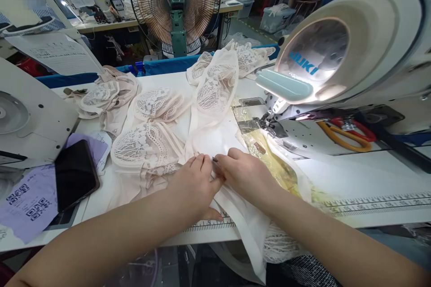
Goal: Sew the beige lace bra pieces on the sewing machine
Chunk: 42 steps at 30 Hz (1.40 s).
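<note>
My left hand [195, 181] is closed, its fingertips pinching the edge of a cream lace bra [215, 139] on the sewing table. Close against it, my right hand [247, 177] is closed around a small dark metal tool [215, 160]; most of the tool is hidden by the fingers, so I cannot tell its kind. From under the right hand, a white fabric band [247, 219] and some lace [281, 244] hang over the table's front edge. Another lace bra [146, 148] lies just left of my hands, touching the worked piece.
To the right stands a lit sewing machine [323, 54], with orange-handled scissors [346, 136] on its bed. A phone [76, 175] lies on purple paper [30, 202] at left. More lace pieces [104, 94] are behind it. A fan [177, 4] stands beyond the table; a ruler strip [377, 204] runs along the front.
</note>
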Motion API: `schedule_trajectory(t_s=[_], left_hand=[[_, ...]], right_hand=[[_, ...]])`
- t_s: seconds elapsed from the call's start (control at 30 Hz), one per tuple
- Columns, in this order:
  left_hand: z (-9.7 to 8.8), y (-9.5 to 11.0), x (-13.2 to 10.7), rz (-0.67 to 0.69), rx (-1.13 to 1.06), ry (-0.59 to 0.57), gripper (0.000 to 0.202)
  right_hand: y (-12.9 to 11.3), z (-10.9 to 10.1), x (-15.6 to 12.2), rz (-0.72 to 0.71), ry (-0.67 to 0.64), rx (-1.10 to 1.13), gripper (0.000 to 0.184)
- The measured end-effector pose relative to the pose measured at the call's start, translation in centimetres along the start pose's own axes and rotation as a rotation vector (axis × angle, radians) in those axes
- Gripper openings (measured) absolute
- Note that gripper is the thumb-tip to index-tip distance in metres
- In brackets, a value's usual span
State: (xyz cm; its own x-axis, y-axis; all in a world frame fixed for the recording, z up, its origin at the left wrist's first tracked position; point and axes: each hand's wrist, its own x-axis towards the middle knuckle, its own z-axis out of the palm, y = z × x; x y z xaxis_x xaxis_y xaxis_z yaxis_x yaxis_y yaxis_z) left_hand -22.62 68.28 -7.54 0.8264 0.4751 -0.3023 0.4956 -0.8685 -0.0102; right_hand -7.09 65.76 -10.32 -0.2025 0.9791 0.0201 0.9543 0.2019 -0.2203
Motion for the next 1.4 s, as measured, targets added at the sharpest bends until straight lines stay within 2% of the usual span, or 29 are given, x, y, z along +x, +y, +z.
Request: schedule_trajectory(t_s=[0.2,0.33,0.5,0.6,0.7,0.97,1.2,1.3,1.4], left_hand=[[-0.3,0.0,0.1,-0.007,0.001,-0.053,0.086],[-0.4,0.1,0.1,-0.014,0.016,-0.065,0.09],[-0.6,0.3,0.2,-0.012,0.038,-0.105,0.09],[-0.7,0.3,0.2,-0.018,0.046,-0.137,0.089],[-0.5,0.3,0.3,-0.02,0.049,-0.12,0.09],[-0.1,0.2,0.1,-0.024,0.06,-0.087,0.09],[-0.3,0.3,0.3,-0.028,0.062,-0.074,0.091],[-0.2,0.2,0.1,-0.054,0.049,-0.038,0.091],[-0.2,-0.4,-0.4,-0.084,0.047,0.083,0.083]], right_hand=[[-0.3,-0.4,0.2,-0.003,-0.052,-0.011,0.008],[-0.2,-1.1,-0.7,-0.046,-0.059,-0.061,0.01],[1.0,-1.1,-2.6,-0.111,0.075,-0.155,0.018],[1.8,-0.4,-3.3,-0.137,0.167,-0.142,0.021],[2.0,0.3,-3.1,-0.127,0.201,-0.103,0.022],[1.0,-0.2,-2.0,-0.09,0.066,-0.098,0.015],[1.6,-1.6,-3.7,-0.083,0.02,-0.161,0.019],[2.0,-2.7,-5.3,-0.02,0.018,-0.061,0.02],[2.0,-3.0,-6.9,0.104,0.047,0.229,0.023]])
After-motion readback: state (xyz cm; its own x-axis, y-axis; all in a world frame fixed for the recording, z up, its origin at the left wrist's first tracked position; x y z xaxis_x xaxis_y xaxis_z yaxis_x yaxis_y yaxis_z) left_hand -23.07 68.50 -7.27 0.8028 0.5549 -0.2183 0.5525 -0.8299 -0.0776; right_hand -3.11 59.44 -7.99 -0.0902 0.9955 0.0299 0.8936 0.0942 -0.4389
